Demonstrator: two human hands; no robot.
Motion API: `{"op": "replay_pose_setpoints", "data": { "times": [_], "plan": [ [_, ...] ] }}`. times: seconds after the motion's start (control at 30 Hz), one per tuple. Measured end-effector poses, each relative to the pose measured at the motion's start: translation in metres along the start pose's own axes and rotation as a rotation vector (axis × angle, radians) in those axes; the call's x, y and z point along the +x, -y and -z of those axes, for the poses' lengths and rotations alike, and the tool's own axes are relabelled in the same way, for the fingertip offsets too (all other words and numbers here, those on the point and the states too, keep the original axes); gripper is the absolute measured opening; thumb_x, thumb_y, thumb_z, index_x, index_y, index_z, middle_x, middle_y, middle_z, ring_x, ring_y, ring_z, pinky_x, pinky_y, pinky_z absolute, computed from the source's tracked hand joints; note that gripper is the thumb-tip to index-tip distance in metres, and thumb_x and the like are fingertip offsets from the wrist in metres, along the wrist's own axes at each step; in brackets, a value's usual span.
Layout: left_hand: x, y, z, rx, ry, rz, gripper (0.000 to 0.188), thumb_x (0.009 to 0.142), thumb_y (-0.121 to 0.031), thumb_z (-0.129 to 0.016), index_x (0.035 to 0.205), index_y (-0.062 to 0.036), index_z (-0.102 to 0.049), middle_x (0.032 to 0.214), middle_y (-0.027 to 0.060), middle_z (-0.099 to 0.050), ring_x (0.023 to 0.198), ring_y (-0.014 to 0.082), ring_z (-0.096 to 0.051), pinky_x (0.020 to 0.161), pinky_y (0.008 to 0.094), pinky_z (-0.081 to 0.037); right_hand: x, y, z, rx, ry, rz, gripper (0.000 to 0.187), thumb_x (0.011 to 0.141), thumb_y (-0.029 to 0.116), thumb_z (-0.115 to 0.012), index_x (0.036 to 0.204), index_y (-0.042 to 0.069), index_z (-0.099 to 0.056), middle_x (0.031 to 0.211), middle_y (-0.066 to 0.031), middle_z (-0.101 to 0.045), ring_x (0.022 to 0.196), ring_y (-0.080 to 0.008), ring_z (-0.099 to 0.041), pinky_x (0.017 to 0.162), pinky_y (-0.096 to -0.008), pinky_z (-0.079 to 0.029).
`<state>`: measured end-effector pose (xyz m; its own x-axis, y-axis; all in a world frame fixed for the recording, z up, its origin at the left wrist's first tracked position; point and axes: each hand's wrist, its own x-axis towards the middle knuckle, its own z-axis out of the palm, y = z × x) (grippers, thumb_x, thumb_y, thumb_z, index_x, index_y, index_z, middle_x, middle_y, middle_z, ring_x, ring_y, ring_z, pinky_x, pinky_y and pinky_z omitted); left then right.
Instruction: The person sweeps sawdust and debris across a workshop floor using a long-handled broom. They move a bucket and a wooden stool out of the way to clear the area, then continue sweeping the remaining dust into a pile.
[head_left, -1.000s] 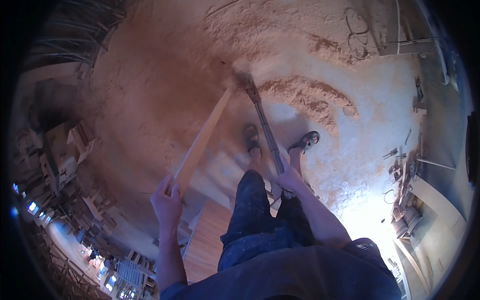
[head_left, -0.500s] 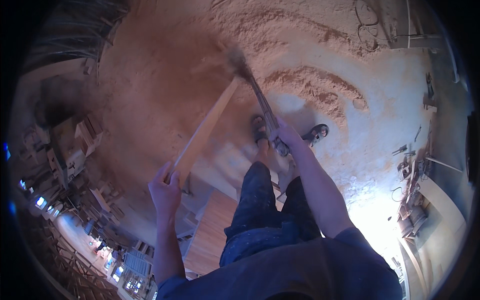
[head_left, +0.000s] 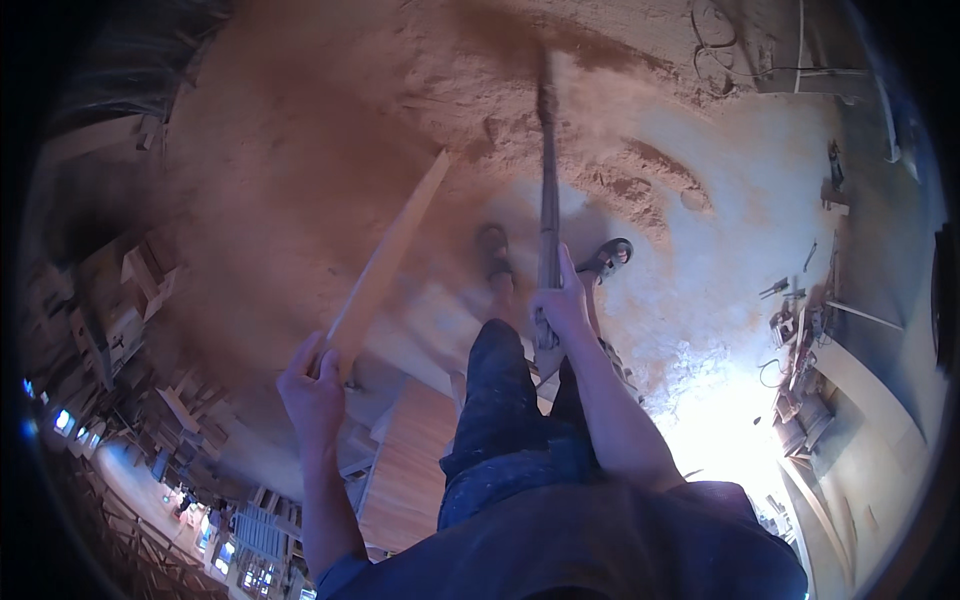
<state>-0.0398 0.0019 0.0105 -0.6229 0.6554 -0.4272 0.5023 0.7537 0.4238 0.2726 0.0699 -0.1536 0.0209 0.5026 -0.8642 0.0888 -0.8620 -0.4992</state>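
Observation:
My left hand (head_left: 312, 385) is closed around the near end of a long, flat, pale wooden board (head_left: 385, 250). The board slants forward and to the right, its far end over the dusty floor. In my right hand (head_left: 562, 308) I grip a long, thin stick broom (head_left: 548, 180), a dark bundle pointing straight ahead between my feet. Its far end, blurred and dark, is over the heaped sawdust (head_left: 640, 180). Board and broom are apart.
Reddish sawdust covers much of the floor. My sandalled feet (head_left: 608, 258) stand on either side of the broom. A wooden panel (head_left: 408, 465) lies beside my left leg. Stacked wood pieces (head_left: 150, 280) line the left, tools (head_left: 785, 320) the right, and a hose (head_left: 710, 55) the far right.
The broom's far end has swung forward and to the right, away from the board's tip. My right hand has come slightly closer to me. The board has shifted a little left in view.

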Motion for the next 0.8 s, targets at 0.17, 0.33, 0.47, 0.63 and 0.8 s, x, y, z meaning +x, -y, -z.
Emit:
{"op": "replay_pose_setpoints", "data": {
  "times": [0.17, 0.33, 0.47, 0.63, 0.8],
  "plan": [
    [0.002, -0.029, -0.004, 0.047, 0.072, -0.021, 0.029, 0.088, -0.003, -0.065, 0.115, 0.0073, -0.067, 0.079, 0.0124, -0.069, 0.074, 0.0085, -0.061, 0.068, 0.0285, -0.051, 0.083, 0.028, 0.002, 0.113, 0.318, -0.080, 0.099, 0.069, -0.007, -0.061, 0.159, 0.010, -0.024, 0.074, -0.0101, -0.064, 0.052, -0.0177, -0.061, 0.047, -0.0311, -0.051],
    [0.005, -0.040, -0.002, 0.150, 0.119, 0.039, 0.027, 0.088, -0.001, -0.065, 0.114, 0.0058, -0.068, 0.080, 0.0123, -0.070, 0.075, 0.0096, -0.063, 0.069, 0.0292, -0.051, 0.107, -0.008, 0.017, -0.101, -0.028, -0.002, 0.100, 0.067, -0.005, -0.063, 0.159, 0.009, -0.025, 0.082, -0.0128, -0.066, 0.051, -0.0172, -0.060, 0.048, -0.0318, -0.052],
    [0.004, -0.029, 0.000, 0.115, 0.039, -0.197, 0.027, 0.089, -0.001, -0.064, 0.115, 0.0056, -0.068, 0.087, 0.0163, -0.074, 0.079, 0.0154, -0.070, 0.073, 0.0313, -0.053, 0.049, -0.039, 0.003, -0.251, -0.214, 0.173, 0.105, 0.060, 0.001, -0.068, 0.158, 0.013, -0.031, 0.106, -0.0150, -0.068, 0.070, -0.0228, -0.069, 0.058, -0.0330, -0.056],
    [0.002, -0.043, -0.004, 0.099, 0.081, -0.134, 0.028, 0.090, -0.002, -0.064, 0.116, 0.0056, -0.067, 0.096, 0.0200, -0.074, 0.087, 0.0200, -0.072, 0.078, 0.0321, -0.054, 0.041, -0.022, 0.038, -0.100, 0.122, -0.092, 0.102, 0.066, -0.007, -0.062, 0.159, 0.009, -0.024, 0.085, -0.0128, -0.063, 0.058, -0.0156, -0.061, 0.049, -0.0309, -0.052],
    [0.000, -0.027, 0.008, 0.086, 0.074, -0.158, 0.028, 0.093, -0.003, -0.060, 0.120, 0.0054, -0.066, 0.111, 0.0215, -0.071, 0.100, 0.0199, -0.069, 0.085, 0.0327, -0.052, 0.054, -0.058, 0.059, -0.180, 0.023, 0.004, 0.104, 0.064, -0.003, -0.065, 0.159, 0.011, -0.025, 0.089, -0.0122, -0.066, 0.064, -0.0181, -0.064, 0.054, -0.0314, -0.053]
  ]
}}
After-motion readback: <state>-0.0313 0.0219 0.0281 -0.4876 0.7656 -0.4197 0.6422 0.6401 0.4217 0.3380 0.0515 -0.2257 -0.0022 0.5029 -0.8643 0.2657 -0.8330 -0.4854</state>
